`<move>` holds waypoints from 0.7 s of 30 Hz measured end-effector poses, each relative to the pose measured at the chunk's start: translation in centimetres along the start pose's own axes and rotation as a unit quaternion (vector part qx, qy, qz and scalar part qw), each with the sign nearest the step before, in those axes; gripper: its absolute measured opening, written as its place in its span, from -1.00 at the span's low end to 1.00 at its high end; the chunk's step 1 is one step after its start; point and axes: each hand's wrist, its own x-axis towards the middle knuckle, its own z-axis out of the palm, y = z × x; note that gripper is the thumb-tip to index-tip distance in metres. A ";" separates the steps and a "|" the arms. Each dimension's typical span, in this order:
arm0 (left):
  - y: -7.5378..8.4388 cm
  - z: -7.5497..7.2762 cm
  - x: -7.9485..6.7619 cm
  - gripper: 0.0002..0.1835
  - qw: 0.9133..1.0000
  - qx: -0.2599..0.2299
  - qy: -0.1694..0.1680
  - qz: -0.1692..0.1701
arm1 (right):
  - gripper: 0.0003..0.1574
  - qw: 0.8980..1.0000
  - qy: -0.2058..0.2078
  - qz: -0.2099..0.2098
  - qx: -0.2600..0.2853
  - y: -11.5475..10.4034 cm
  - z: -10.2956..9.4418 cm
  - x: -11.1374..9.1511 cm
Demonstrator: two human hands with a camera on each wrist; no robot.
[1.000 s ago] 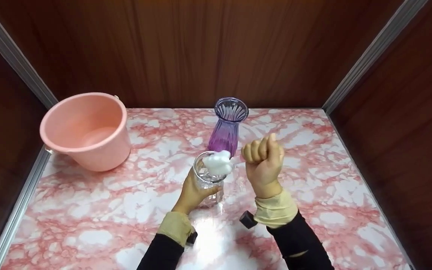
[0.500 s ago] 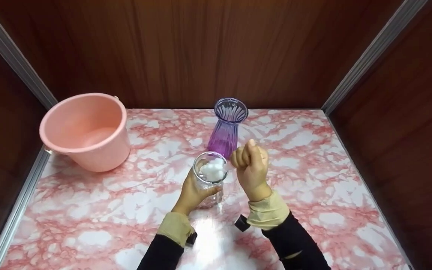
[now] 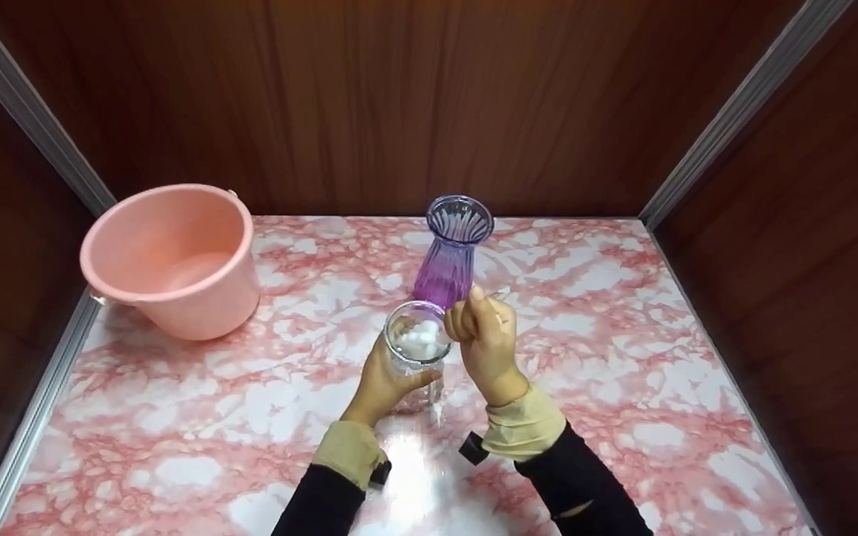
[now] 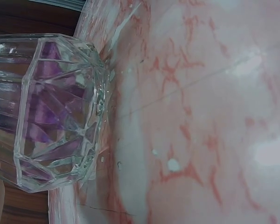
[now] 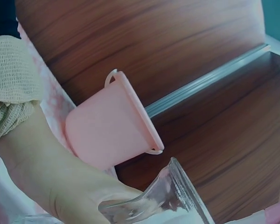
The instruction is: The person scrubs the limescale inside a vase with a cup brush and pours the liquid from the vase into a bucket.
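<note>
My left hand (image 3: 380, 383) holds a clear glass vase (image 3: 404, 358) by its side, mouth up. In the left wrist view, the faceted base of this vase stands close to the tabletop, with purple showing through the glass. My right hand (image 3: 487, 342) grips a sponge brush by its pink-and-white handle (image 5: 276, 211), fingers curled and thumb on top. The brush's white head (image 3: 421, 336) sits down inside the mouth of the clear vase. Just behind stands a purple-to-blue ribbed glass vase (image 3: 447, 262), its lower part hidden by the clear vase and right hand.
A pink bucket (image 3: 209, 309) stands at the back left. The tabletop (image 3: 265, 417) has a red-and-white marbled pattern, with white drops (image 4: 174, 164) on it. Brown wood-grain panels (image 3: 369, 104) close in the back and both sides.
My right hand has moved left and nearer, bringing the brush head from above the clear vase's rim down inside its mouth. The left hand and clear vase have stayed in place.
</note>
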 end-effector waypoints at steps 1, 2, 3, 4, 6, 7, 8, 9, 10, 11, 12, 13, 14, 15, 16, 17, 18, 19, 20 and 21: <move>0.0 0.0 0.0 0.03 1.000 0.001 0.001 0.000 | -0.24 1.000 0.000 0.007 -0.003 0.1 0.0 0.0; 0.0 0.0 0.0 0.03 1.000 0.001 0.002 -0.001 | -0.24 1.000 -0.001 0.013 -0.007 0.2 0.0 -0.1; 0.0 -0.1 0.0 0.03 1.000 0.003 0.003 0.000 | -0.23 1.000 -0.002 0.019 -0.012 0.2 0.0 -0.1; -0.1 -0.1 0.0 0.04 1.000 0.002 0.003 0.000 | -0.23 1.000 -0.004 0.025 -0.018 0.3 0.0 -0.2; -0.1 -0.1 -0.1 0.04 1.000 -0.004 0.004 -0.002 | -0.22 0.999 -0.010 0.036 -0.036 0.6 -0.1 -0.4; -0.1 -0.1 -0.1 0.04 1.000 -0.007 0.003 -0.001 | -0.22 0.998 -0.011 0.044 -0.050 0.7 -0.1 -0.6; -0.1 -0.1 -0.2 0.05 1.000 -0.009 0.002 -0.001 | -0.21 0.996 -0.014 0.052 -0.065 0.9 -0.1 -0.8; -0.2 -0.1 -0.2 0.06 1.000 -0.012 0.001 0.002 | -0.21 0.995 -0.018 0.061 -0.080 1.0 -0.1 -0.9; -0.2 -0.1 -0.2 0.07 1.000 -0.012 0.001 0.003 | -0.21 0.993 -0.023 0.069 -0.098 1.1 -0.2 -1.1; -0.2 -0.1 -0.3 0.07 1.000 -0.012 0.000 0.005 | -0.21 0.990 -0.028 0.077 -0.116 1.2 -0.2 -1.3; -0.3 -0.1 -0.2 0.08 1.000 -0.013 -0.001 0.009 | -0.21 0.987 -0.035 0.084 -0.133 1.4 -0.2 -1.4; -0.4 -0.1 -0.2 0.08 1.000 -0.014 -0.003 0.014 | -0.21 0.984 -0.042 0.089 -0.151 1.4 -0.2 -1.6; -0.4 -0.1 -0.2 0.08 1.000 -0.017 -0.005 0.018 | -0.21 0.980 -0.050 0.091 -0.168 1.5 -0.2 -1.6; -0.4 -0.1 -0.2 0.08 1.000 -0.018 -0.005 0.022 | -0.21 0.976 -0.060 0.091 -0.187 1.5 -0.1 -1.7; -0.4 -0.1 -0.1 0.07 0.999 -0.020 -0.006 0.024 | -0.22 0.972 -0.068 0.089 -0.208 1.5 -0.1 -1.8; -0.4 -0.1 0.0 0.06 0.999 -0.024 -0.008 0.027 | -0.24 0.967 -0.074 0.088 -0.226 1.5 -0.1 -1.8; -0.4 -0.1 0.0 0.06 0.999 -0.025 -0.009 0.027 | -0.26 0.962 -0.080 0.086 -0.246 1.5 0.0 -1.9; -0.3 -0.1 0.1 0.06 0.999 -0.028 -0.009 0.027 | -0.30 0.957 -0.086 0.084 -0.265 1.5 0.0 -1.9; -0.3 -0.1 0.1 0.05 0.999 -0.029 -0.008 0.026 | -0.33 0.951 -0.091 0.084 -0.282 1.4 0.1 -2.0; -0.3 -0.1 0.1 0.04 0.999 -0.027 -0.006 0.024 | -0.38 0.947 -0.095 0.082 -0.297 1.4 0.2 -2.0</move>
